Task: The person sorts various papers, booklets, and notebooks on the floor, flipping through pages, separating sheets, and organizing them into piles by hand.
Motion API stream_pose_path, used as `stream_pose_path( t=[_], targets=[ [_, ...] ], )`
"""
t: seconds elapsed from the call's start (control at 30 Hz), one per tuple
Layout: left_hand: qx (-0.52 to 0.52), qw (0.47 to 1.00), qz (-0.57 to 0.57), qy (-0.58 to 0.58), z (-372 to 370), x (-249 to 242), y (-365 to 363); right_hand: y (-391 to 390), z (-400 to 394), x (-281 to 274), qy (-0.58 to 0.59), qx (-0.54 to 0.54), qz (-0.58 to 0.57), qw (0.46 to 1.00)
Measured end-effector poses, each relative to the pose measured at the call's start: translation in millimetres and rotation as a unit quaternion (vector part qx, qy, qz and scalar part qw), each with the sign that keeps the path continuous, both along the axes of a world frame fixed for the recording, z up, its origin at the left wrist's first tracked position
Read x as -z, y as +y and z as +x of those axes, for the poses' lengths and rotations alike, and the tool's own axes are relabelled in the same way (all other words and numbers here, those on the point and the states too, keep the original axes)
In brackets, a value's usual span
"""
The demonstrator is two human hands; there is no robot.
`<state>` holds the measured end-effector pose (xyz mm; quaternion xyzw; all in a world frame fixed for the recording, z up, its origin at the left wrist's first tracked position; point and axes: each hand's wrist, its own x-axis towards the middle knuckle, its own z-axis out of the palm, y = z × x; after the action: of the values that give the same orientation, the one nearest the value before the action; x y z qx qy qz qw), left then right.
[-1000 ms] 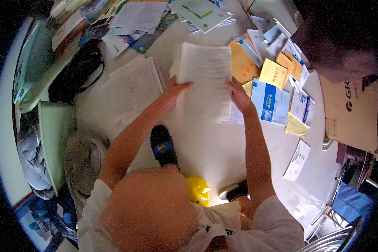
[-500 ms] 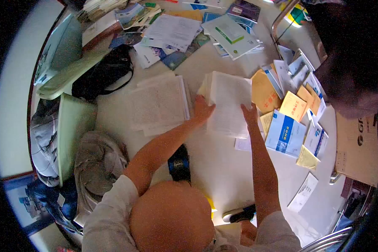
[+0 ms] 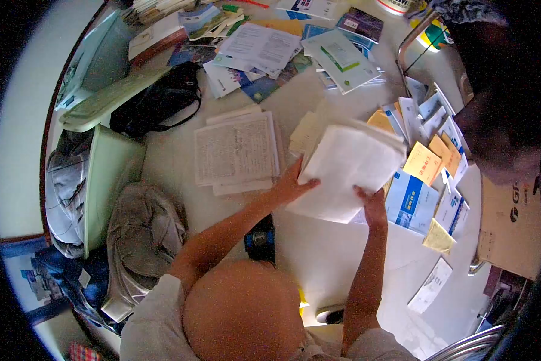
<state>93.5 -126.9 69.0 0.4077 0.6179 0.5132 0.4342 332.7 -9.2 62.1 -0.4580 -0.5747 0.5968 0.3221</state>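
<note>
- Our left hand [image 3: 289,188] grips the lower left edge of the papers [image 3: 350,171], thumb on top.
- Our right hand [image 3: 374,206] pinches their lower edge, thumb on the pale top face.
- We have these papers tilted, just right of the frame's centre, with yellowish sheets [image 3: 307,130] showing at their upper left.
- Left of them, on the floor [image 3: 309,265], we see a paper pile [image 3: 235,148], its top sheet covered in writing.
- Right of our right hand lies a blue booklet [image 3: 411,200], with orange envelopes [image 3: 425,162] near its upper edge.
- At the upper left of the frame we see a black bag [image 3: 156,103] beside a green bin [image 3: 109,180].
- A cardboard box [image 3: 506,224] stands at the right of the frame.
- Below our left hand we see a dark shoe [image 3: 259,240].
</note>
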Motion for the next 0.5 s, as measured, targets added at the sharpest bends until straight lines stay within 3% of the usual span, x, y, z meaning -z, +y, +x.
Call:
stream_pose_path(
  t=[0.03,0.07,0.1,0.13,0.2,0.23,0.27,0.3,0.33,0.37,0.4,0.47,0.5],
  targets=[
    [0.02,0.999,-0.006,0.024,3,-14,-14,-7,6,9,-0.01,-0.013,-0.02,1.0],
    [0.028,0.992,-0.09,0.079,10,-22,-26,-12,11,17,-0.019,-0.027,-0.039,0.999],
    [0.031,0.985,-0.13,0.107,13,-17,-37,-28,-2,-19,-0.039,-0.013,-0.08,0.996],
    [0.037,0.976,-0.169,0.135,17,-12,-49,-40,-4,-10,-0.038,-0.008,-0.037,0.999],
    [0.052,0.991,-0.019,0.118,18,12,-64,-70,-5,-2,0.054,0.033,-0.08,0.995],
    [0.07,0.989,0.087,0.102,17,11,-64,-73,1,-7,-0.114,-0.034,0.03,0.992],
    [0.072,0.988,0.088,0.103,15,12,-66,-80,-6,-7,0.081,-0.076,-0.008,0.994],
    [0.065,0.993,0.093,-0.031,15,16,-73,-84,-3,2,0.14,-0.075,-0.088,0.983],
    [0.074,0.988,0.104,-0.088,15,21,-76,-87,-3,10,0.109,-0.091,-0.055,0.988],
    [0.081,0.979,0.114,-0.146,15,23,-78,-91,-5,13,0.077,-0.106,-0.021,0.991],
    [0.088,0.968,0.122,-0.202,14,25,-80,-93,-10,17,-0.047,-0.134,0.127,0.982],
    [0.091,0.99,0.035,-0.105,12,23,-77,-101,-10,13,0.112,-0.068,-0.074,0.989],
    [0.097,0.989,0.038,-0.108,11,30,-77,-103,-1,35,0.109,-0.063,-0.07,0.99]
  ],
)
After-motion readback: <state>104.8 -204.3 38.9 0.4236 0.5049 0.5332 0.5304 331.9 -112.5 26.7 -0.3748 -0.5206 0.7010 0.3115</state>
